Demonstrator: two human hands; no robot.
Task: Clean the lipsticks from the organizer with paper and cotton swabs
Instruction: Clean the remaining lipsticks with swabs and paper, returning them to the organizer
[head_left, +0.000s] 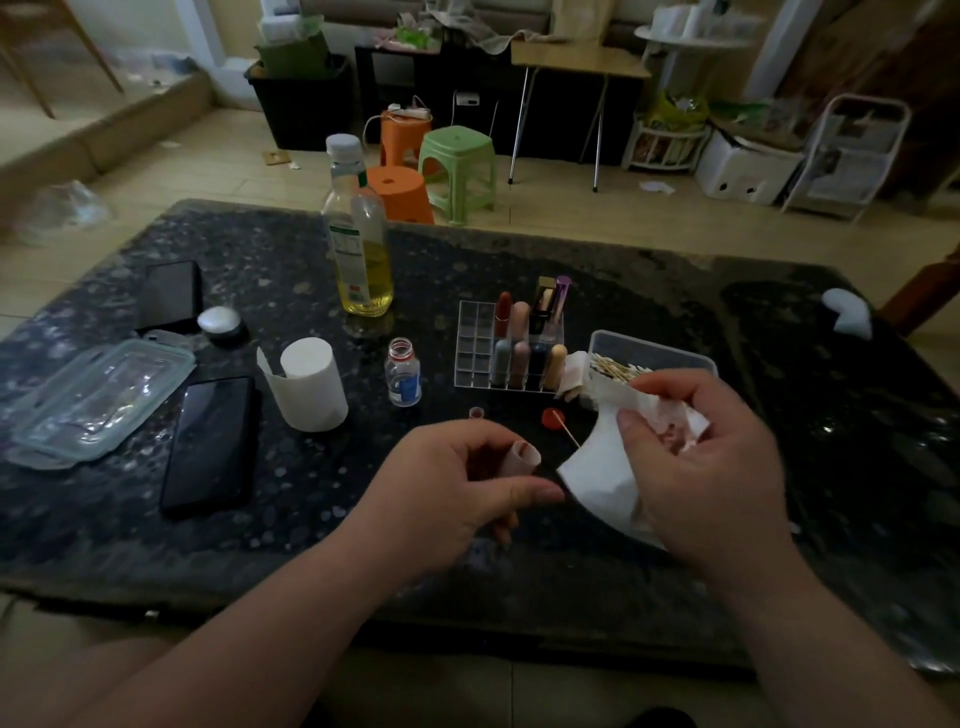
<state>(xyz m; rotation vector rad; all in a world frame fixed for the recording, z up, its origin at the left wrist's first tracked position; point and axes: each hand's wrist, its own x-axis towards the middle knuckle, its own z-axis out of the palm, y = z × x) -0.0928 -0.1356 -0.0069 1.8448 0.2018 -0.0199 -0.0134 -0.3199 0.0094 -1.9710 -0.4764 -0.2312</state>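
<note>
Your dark table (675, 291) fills mid-frame, with the organizer (475, 343) right of centre, probably kept within reach. Lower right, your right hand (717, 467) pinches stained paper (597, 480), seemingly bunched for wiping. Lower centre, your left hand (457, 483) curls round a lipstick (525, 457), mostly hidden by your fingers.

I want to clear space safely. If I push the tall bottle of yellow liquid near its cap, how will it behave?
The tall bottle is narrow and high, so it would probably tip rather than slide. The liquid fills only its lower part, which should steady it somewhat. Its cap is on, so a spill seems unlikely.
</note>
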